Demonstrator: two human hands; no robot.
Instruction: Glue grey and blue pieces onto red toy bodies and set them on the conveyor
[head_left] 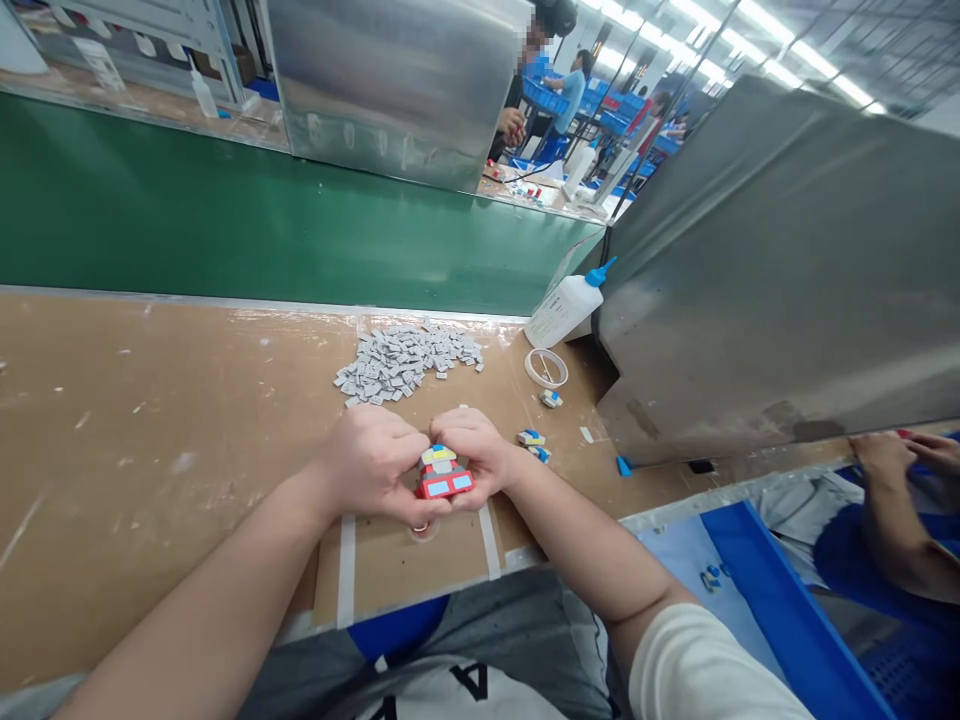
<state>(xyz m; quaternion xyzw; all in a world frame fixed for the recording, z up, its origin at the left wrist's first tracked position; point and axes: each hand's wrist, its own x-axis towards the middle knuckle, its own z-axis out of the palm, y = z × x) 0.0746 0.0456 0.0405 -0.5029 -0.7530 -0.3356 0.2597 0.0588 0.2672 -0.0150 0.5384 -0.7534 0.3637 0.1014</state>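
Between both hands is a small toy vehicle [445,478], red below with light-blue windows, grey in the middle, white, yellow and blue on top. My left hand [379,462] is closed on its left side, thumb underneath. My right hand [474,452] grips the right side, fingers curled round the edge. Beyond the hands lies a heap of small grey flat pieces [405,362]. Right of my right hand rest several small white, blue and yellow toy parts [534,440], apart from the hand. A further such part [551,398] lies a little farther back.
A white squeeze bottle [566,308] with a blue nozzle and a tape roll [546,368] stand at the back right. A metal panel [780,270] walls the right side. Behind runs a green belt [300,220]. A blue tray [795,610] is low right, near a co-worker's hands [892,455].
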